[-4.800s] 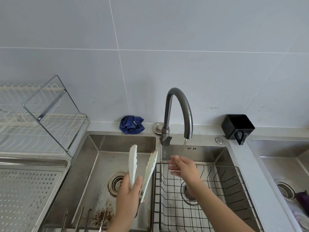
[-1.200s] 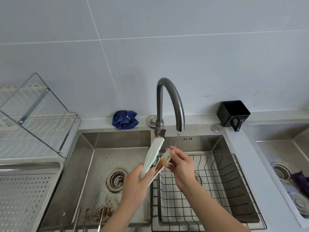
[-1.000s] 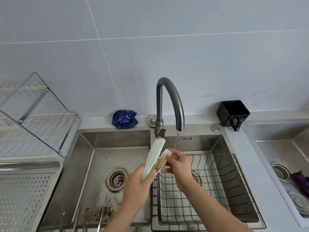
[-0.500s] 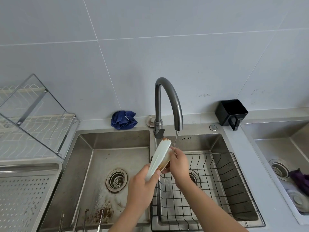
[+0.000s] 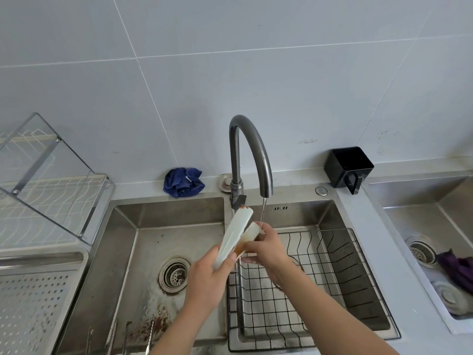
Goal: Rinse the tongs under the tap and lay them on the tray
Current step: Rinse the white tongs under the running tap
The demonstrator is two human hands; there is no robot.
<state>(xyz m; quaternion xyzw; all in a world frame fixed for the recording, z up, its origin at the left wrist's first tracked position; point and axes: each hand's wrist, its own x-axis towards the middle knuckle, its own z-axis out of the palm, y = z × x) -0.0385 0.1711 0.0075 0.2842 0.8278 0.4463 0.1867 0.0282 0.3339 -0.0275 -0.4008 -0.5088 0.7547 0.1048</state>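
At frame centre, left hand (image 5: 207, 279) grips the white tongs (image 5: 236, 233) by the handle while right hand (image 5: 263, 248) pinches one stained arm beneath the running tap (image 5: 252, 155).

The left basin (image 5: 153, 242) lies open above, giving a low way from under the tap (image 5: 236, 155) leftward to the perforated tray (image 5: 33, 298). The tilted clear panel of the dish rack (image 5: 46, 180) stands over the tray's far end, and the wire basket (image 5: 353, 267) fills the right basin.
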